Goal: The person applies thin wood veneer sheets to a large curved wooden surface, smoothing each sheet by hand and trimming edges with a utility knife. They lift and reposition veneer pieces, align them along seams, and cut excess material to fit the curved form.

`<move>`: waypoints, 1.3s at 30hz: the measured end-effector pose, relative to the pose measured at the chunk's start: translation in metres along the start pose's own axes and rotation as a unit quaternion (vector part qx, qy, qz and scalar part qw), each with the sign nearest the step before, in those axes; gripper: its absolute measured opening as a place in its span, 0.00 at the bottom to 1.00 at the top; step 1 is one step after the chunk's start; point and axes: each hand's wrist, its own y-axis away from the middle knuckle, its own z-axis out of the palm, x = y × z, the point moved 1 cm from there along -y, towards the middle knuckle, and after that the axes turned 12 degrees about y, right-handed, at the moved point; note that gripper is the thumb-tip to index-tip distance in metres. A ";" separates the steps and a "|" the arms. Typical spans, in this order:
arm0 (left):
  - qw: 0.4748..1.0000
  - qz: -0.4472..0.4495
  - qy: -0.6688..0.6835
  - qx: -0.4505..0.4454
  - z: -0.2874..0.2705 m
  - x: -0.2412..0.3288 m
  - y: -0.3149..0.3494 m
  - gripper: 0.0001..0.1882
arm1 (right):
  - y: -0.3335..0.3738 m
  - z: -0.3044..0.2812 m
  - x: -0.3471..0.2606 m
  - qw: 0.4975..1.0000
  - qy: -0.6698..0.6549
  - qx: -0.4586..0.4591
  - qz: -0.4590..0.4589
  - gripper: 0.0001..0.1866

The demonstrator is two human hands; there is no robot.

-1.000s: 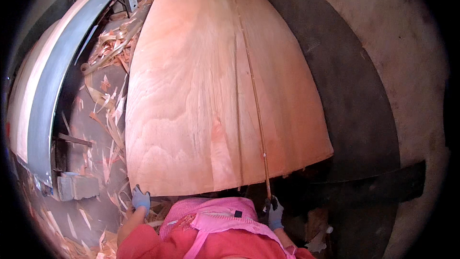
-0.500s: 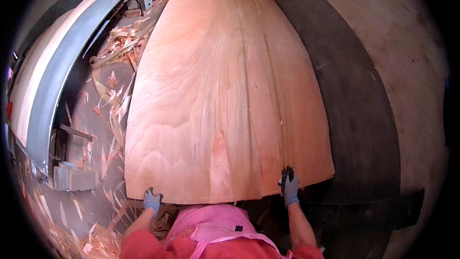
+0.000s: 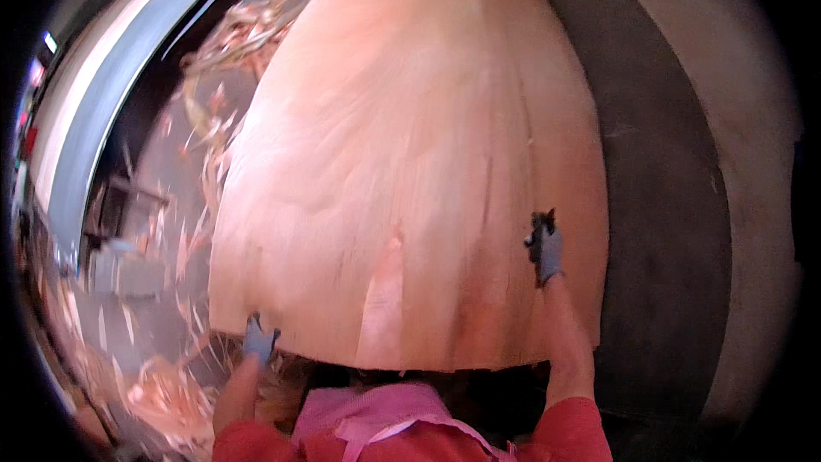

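A large, thin sheet of wood veneer spreads out before me, with lengthwise seams and a paler wedge-shaped strip near its front edge. My left hand, in a grey glove with dark fingertips, rests at the sheet's front left edge, thumb and fingers apart. Farther in on the right side of the sheet, my right hand is gloved the same way. Its fingers are closed around something small and dark, blurred against the dark glove, whose kind I cannot make out.
Left of the sheet, veneer scraps and curled strips litter the floor. Beyond them stands a long stack of pale sheets with a grey-blue edge, near grey blocks. A dark strip runs along the right, beside lighter floor.
My right hand has moved forward and slightly right from the front edge onto the sheet. My left hand stays by the front left edge. The whole view has shifted a little.
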 end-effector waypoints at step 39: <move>0.575 -0.250 0.717 0.303 -0.230 -0.386 0.249 0.20 | 0.597 0.658 -0.445 0.855 -0.103 -0.499 -0.093 0.07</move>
